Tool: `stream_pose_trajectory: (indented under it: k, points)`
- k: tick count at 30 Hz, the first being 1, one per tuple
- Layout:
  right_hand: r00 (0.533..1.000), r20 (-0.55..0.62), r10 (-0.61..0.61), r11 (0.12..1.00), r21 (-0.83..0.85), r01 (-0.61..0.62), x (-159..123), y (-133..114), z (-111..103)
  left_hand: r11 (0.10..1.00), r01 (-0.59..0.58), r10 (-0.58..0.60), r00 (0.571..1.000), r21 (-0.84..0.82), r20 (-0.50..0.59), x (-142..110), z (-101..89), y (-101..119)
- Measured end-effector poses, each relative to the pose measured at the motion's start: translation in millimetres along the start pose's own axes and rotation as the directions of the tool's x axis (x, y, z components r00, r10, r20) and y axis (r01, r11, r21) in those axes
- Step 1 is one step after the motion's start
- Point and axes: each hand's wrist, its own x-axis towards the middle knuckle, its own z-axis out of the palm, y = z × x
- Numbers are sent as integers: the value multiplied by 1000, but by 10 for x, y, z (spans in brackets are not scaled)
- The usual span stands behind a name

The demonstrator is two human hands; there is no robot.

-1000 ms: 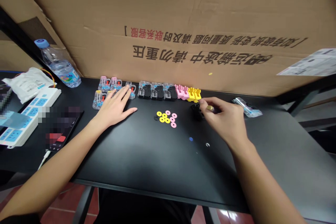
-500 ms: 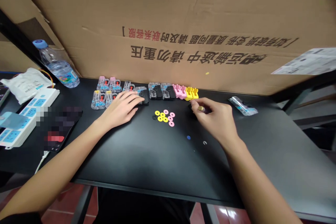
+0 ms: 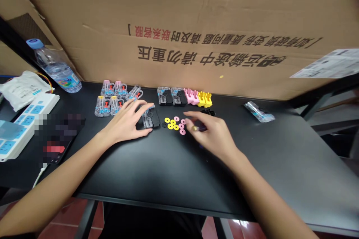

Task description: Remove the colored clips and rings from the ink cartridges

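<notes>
My left hand [image 3: 126,121] grips a clear and black plastic case [image 3: 150,116] on the table, index finger at its far edge and thumb at its near edge. My right hand [image 3: 214,130] is closed around a dark, thin tool with a gold end [image 3: 195,128]; its kind is not clear. Between the hands lie several yellow rings [image 3: 173,122], pink rings [image 3: 181,126] and a black ring [image 3: 164,124]. Two similar cases [image 3: 171,96] stand behind, beside pink clips [image 3: 191,96] and yellow clips [image 3: 205,99]. Black clips [image 3: 209,112] show past my right hand.
Several clear cases with red parts [image 3: 103,106] sit at the left. Further left are a water bottle [image 3: 60,69], a power strip [image 3: 30,119], a white packet [image 3: 25,89] and a phone [image 3: 68,136]. A clear packet [image 3: 259,112] lies right. Cardboard [image 3: 179,3] rises behind.
My left hand has drawn the clear and black case toward me, away from the back row. My right hand has moved left with the tool, nearer the rings, uncovering the black clips.
</notes>
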Motion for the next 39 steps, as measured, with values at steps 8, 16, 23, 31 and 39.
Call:
stream_pose_trajectory:
  k: [8, 16, 23, 31, 39]
  points:
    - [872, 3, -489, 871, -37, 489, -114, -369, 195, 958, -33, 25, 999, -283, -33, -37, -72, 302]
    - [923, -179, -340, 936, 32, 351, -59, -145, 42, 502, 3, 107, 992, -865, 66, -41, -154, 83]
    - [942, -14, -335, 924, 191, 331, -52, -237, 108, 636, -38, -58, 994, -770, -97, -20, -46, 244]
    - [972, 147, -185, 970, 185, 156, 1, -131, 19, 703, 120, -67, 992, -701, 103, -42, -22, 161]
    - [984, -91, -155, 978, 128, 166, 9, -86, 69, 682, 206, -100, 977, -702, 190, -38, 12, 158]
